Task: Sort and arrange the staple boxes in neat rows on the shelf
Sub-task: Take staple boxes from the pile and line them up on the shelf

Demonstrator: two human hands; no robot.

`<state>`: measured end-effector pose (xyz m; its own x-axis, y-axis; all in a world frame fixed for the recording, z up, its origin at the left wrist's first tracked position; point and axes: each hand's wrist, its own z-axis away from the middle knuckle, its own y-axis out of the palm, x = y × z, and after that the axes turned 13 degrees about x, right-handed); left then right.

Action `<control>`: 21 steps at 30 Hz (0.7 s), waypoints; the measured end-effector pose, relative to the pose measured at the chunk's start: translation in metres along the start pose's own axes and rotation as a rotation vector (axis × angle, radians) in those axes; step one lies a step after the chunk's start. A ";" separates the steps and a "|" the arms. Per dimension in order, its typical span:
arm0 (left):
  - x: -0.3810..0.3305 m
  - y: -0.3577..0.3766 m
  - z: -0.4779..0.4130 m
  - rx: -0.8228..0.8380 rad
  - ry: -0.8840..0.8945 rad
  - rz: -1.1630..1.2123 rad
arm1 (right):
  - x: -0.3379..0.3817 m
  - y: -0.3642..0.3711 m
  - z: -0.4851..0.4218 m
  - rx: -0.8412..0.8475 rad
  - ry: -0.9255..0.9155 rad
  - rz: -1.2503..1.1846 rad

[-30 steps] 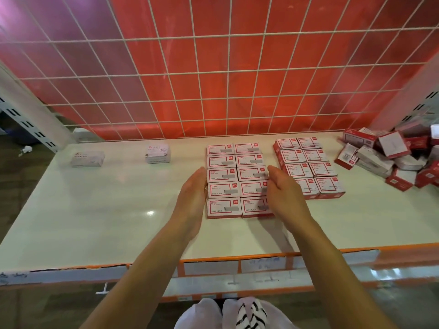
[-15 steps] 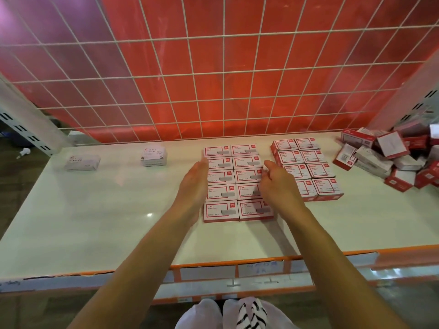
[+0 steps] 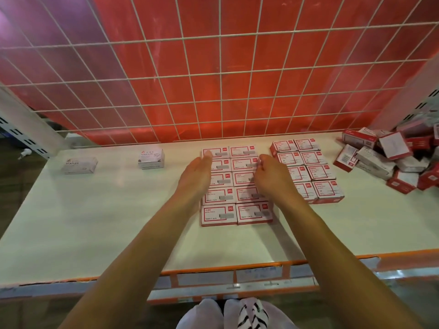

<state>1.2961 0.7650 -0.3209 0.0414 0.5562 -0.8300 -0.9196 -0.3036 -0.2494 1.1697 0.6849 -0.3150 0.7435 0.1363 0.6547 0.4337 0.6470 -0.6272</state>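
Two hands flank the staple box block [image 3: 234, 186], left hand [image 3: 194, 179] flat and open, right hand [image 3: 270, 179] loosely curled, touching box edges

Counts, on shelf [image 3: 99, 224]:
- centre block [image 3: 234, 186]: 10 red-and-white staple boxes, 2 columns x 5 rows.
- right block [image 3: 311, 169]: 8 boxes, 2 columns x 4 rows, near-left one partly hidden by arm.
- loose pile [image 3: 389, 160] far right: over 10, exact count unclear, runs off frame.
- 2 pale boxes left: one [image 3: 80, 165], one [image 3: 151, 159].
- 2 hands: left [image 3: 196, 176], right [image 3: 270, 175].
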 end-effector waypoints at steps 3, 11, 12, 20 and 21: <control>-0.003 -0.002 -0.012 -0.027 -0.014 -0.029 | 0.005 -0.005 -0.014 -0.008 0.039 -0.036; -0.003 -0.001 -0.021 -0.051 -0.044 -0.014 | 0.006 -0.006 -0.024 0.031 0.011 -0.081; -0.006 0.001 -0.014 -0.050 -0.033 -0.021 | 0.005 -0.005 -0.021 0.029 -0.007 -0.063; 0.023 -0.009 0.040 0.157 0.297 -0.989 | -0.022 0.013 0.034 0.068 -0.279 0.351; 0.030 -0.009 0.042 0.176 0.311 -1.101 | -0.025 0.014 0.041 0.107 -0.295 0.402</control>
<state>1.2896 0.8167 -0.3225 0.9258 0.2303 -0.2999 -0.3666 0.3525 -0.8610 1.1360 0.7214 -0.3224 0.6589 0.5863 0.4713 0.0768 0.5709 -0.8174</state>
